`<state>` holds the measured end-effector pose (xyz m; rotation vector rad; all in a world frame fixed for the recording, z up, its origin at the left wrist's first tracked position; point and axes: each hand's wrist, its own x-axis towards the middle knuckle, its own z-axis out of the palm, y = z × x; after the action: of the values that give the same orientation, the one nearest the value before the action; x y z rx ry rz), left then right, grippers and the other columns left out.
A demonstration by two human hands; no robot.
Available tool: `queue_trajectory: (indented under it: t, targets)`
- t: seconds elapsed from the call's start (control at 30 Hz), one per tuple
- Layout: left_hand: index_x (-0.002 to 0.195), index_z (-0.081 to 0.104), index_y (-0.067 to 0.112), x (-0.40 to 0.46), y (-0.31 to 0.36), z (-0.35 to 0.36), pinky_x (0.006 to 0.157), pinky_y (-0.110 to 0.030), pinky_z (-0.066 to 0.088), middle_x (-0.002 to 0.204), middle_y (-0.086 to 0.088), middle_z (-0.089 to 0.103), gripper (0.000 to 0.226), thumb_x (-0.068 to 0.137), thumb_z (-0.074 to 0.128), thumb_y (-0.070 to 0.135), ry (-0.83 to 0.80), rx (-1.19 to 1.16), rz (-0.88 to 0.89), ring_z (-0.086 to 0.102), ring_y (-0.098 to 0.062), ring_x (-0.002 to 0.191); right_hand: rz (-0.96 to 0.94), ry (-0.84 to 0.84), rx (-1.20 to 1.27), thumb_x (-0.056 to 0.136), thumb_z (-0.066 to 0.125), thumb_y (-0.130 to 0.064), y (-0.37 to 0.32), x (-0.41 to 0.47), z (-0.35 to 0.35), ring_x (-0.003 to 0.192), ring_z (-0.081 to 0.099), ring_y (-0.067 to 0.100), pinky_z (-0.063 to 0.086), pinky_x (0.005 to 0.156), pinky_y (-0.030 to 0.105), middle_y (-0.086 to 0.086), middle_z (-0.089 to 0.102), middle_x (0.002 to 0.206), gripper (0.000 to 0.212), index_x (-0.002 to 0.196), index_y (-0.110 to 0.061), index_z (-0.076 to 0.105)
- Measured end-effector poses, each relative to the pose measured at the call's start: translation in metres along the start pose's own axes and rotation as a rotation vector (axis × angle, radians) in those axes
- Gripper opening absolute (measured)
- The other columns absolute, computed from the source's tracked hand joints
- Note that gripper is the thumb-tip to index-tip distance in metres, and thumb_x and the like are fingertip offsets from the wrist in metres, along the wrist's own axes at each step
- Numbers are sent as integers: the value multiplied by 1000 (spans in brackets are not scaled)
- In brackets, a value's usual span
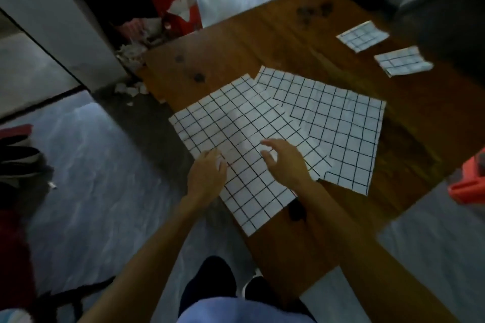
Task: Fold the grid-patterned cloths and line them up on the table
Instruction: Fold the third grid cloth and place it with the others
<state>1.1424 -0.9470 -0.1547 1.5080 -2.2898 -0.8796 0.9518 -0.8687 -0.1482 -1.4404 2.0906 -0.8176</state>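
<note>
The left hand pinched the near-left edge of the top unfolded cloth, fingers curled on the fabric. Beside it, the right hand hovered over the same cloth with fingers spread and loosely bent, holding nothing. That cloth overlapped a second unfolded cloth on the wooden table. Farther off, two folded cloths lay side by side near the far-right edge.

On the brown wooden table, the unfolded cloths are white with a black grid — as are the two folded cloths at its far edge. Beside the table, a stool is orange-red — the floor grey.
</note>
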Motion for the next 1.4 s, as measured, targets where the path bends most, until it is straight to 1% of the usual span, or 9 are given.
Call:
queue_trajectory:
  t: [0.23,0.4,0.57,0.7,0.8,0.97,1.2,1.3,1.4]
  targets:
    - [129,49,6,57,-30,30,89,-38,50,125,-13,53,40,94,50,27,-76,133,-19,54,-25,108,74,-37,-35,96,54,-25,9,41,48,118,53,18,38,101,27,4,61,126,33,127,-15,58]
    - [110,52,7,100,-53,63,87,-40,46,111,-11,52,35,91,40,33,-134,267,164,50,-25,101,183,0,-58,95,54,-24,13,77,75,114,55,18,41,101,30,5,62,122,31,124,-13,60]
    - [108,61,10,119,-73,79,91,-40,42,122,-11,54,32,92,43,31,-149,277,265,48,-29,113,299,18,-46,96,53,-22,5,107,94,113,55,19,42,101,31,6,62,120,30,123,-12,60]
    - [100,67,14,131,-85,76,85,-41,46,116,-9,61,28,93,43,25,-107,251,419,55,-29,109,331,26,-85,96,51,-21,0,121,96,115,52,18,36,99,24,4,61,123,30,124,-13,60]
    - [98,68,13,139,-90,71,88,-42,46,111,-9,64,28,91,43,21,-136,240,514,57,-28,105,342,22,-111,95,52,-20,-1,124,94,115,52,22,41,101,34,6,61,123,31,124,-12,60]
    - [91,68,9,145,-87,69,86,-43,47,98,-9,66,17,85,54,16,-154,248,564,60,-29,97,335,-31,-176,93,53,-16,4,118,96,114,51,21,43,100,36,5,58,125,30,122,-15,61]
    - [92,61,6,148,-74,57,78,-39,49,90,-10,62,23,91,40,17,-194,218,613,58,-27,85,273,-64,-257,87,67,-18,15,105,104,127,43,28,37,103,45,11,52,132,28,116,-20,67]
    - [95,58,9,152,-59,42,79,-38,48,91,-9,62,23,92,38,20,-248,211,649,59,-25,83,241,-15,-279,84,70,-23,13,102,94,122,49,24,37,103,44,6,60,122,19,103,-20,73]
    - [98,57,10,157,-38,27,80,-37,47,91,-9,63,13,88,50,13,-247,190,651,61,-26,82,166,103,-319,80,75,-24,8,101,70,105,59,21,40,97,43,-1,67,99,10,90,-20,73]
